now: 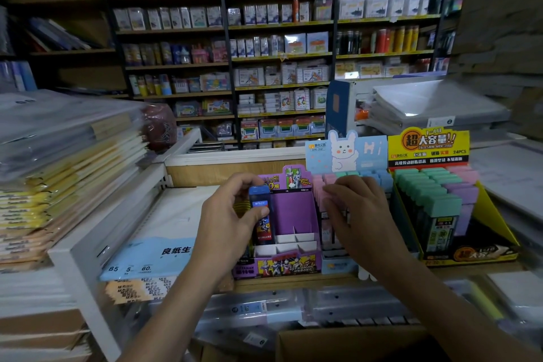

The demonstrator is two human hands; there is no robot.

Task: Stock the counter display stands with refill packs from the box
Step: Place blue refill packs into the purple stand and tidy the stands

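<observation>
Shop counter: left hand grasps blue plastic refill pack over purple cardboard stand; at 3 o'clock, right hand touches pastel packs, fingers released.

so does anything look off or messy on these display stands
Nothing spilled or damaged. The purple stand is the odd one: its white dividers sit almost bare, while the bunny stand and yellow stand beside it are packed. The left hand holds a blue refill pack at it.
</observation>
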